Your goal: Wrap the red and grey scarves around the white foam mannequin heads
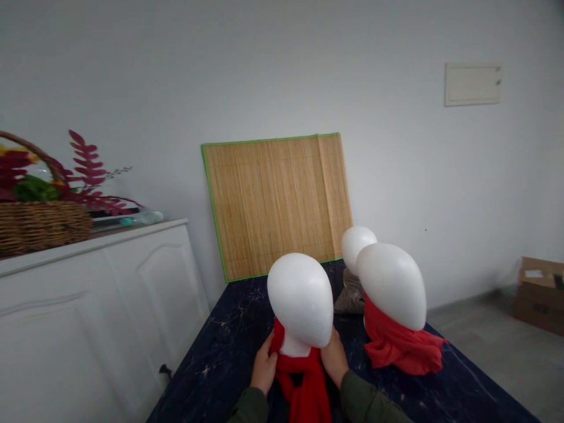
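Note:
A white foam head (300,296) stands near the front of the dark blue marbled table (207,358). Around its neck lies a red scarf (311,390), whose ends hang down in front. At the left side of the neck, my left hand (264,365) is closed on the scarf. My right hand (335,356) is at the right side of the neck, against the head and scarf; its fingertips are hidden behind the head.
To the right stands a second foam head (392,285) wrapped in a red scarf (403,346). Behind it is a third foam head (358,247) with a brown cloth (351,294). A bamboo mat (277,205) leans on the wall. A white cabinet (110,311) stands left.

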A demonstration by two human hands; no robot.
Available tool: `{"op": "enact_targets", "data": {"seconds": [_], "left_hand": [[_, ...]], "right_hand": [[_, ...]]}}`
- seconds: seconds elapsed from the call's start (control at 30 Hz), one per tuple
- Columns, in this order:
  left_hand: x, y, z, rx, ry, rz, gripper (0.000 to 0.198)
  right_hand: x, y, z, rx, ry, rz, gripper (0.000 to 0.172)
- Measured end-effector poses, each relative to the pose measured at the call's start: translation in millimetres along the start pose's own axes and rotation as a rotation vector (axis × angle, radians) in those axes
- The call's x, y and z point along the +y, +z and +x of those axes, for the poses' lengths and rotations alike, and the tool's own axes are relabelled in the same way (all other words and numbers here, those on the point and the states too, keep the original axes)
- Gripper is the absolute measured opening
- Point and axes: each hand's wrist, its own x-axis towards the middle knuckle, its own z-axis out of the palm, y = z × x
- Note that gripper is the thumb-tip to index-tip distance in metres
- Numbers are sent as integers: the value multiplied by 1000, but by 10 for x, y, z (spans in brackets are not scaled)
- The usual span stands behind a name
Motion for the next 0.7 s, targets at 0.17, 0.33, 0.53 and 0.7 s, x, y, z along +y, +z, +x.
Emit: {"op": "enact_targets", "data": {"seconds": [0.17, 0.33, 0.53, 0.7], "left_hand": [[-64, -91, 142, 121, -96, -130, 39], [-149, -87, 214, 114, -273, -316, 34], [-145, -62, 204, 34, -348, -409, 31], [-77, -29, 142, -21, -312, -322, 32]], "right_hand": [[196, 44, 96, -7, 51, -2, 25], [287, -17, 138, 7, 120, 31, 29], [-1, -87, 65, -93, 164, 286, 45], [-87, -142, -34, -160, 198, 370, 55]]}}
